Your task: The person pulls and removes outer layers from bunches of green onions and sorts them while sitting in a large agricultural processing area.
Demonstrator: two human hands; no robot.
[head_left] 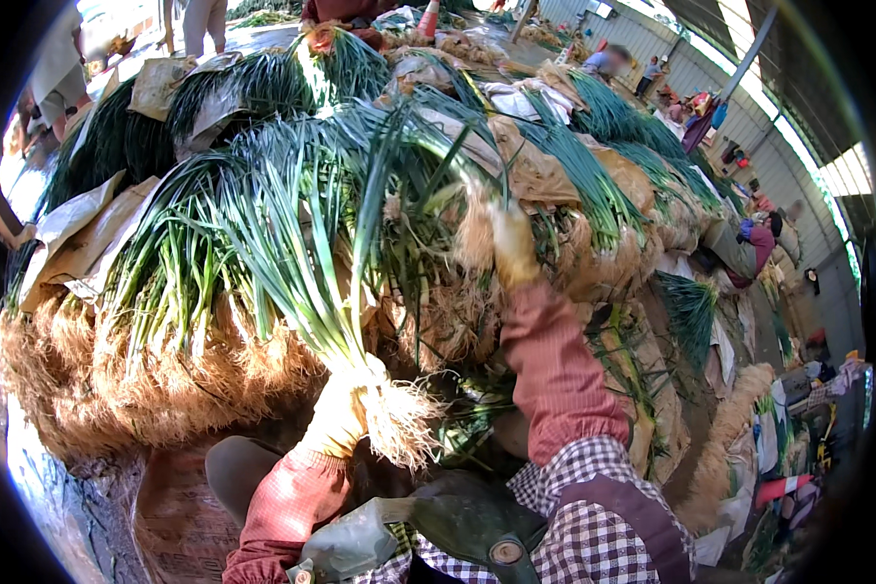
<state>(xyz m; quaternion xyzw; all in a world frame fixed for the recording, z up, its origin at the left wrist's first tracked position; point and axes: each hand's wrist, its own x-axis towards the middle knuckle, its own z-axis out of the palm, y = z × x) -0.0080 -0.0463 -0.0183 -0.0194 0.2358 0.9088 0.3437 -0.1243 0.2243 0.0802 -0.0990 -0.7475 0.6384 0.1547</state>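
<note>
Left hand gripped green-onion bunch at root end, before heap! Looked light; leaves limber, bruisable; firm pale stems seemed best hold. Right hand blurred at heap, grip couldn't be told.

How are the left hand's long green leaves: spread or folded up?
Spread: the long green leaves fan out above the yellow-gloved left hand.

Orange cone at back; corrugated wall, bent co-worker at right.
</note>
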